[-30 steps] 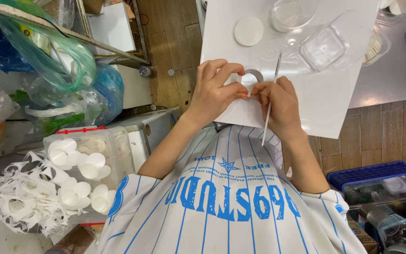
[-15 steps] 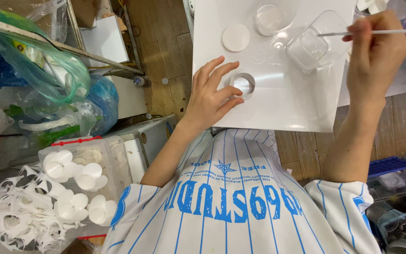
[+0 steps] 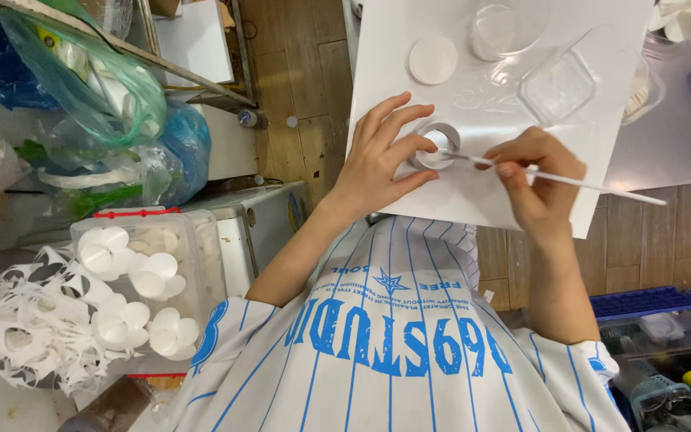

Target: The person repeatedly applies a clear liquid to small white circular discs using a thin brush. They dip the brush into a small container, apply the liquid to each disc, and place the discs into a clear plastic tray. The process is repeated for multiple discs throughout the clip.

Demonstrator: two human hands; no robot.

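Note:
A white board [image 3: 601,144] lies across my lap. On it, my left hand [image 3: 377,160] pinches a small white ring [image 3: 435,144] with thumb and fingers. My right hand [image 3: 539,178] grips a thin white stick [image 3: 601,186]; its tip touches the ring's rim. Farther up the board are a flat white disc [image 3: 433,60], a clear round dish [image 3: 501,28] and a clear square container [image 3: 557,84].
To my left, a clear box [image 3: 189,240] holds several white round pieces, beside a heap of white paper scraps [image 3: 17,336]. Green [image 3: 81,80] and blue plastic bags [image 3: 189,148] sit beyond. A blue crate [image 3: 649,300] of tools is at lower right. The floor is wood.
My right hand swung the stick from the ring up to the clear square container, then brought its tip back to the ring. My left hand stayed on the ring.

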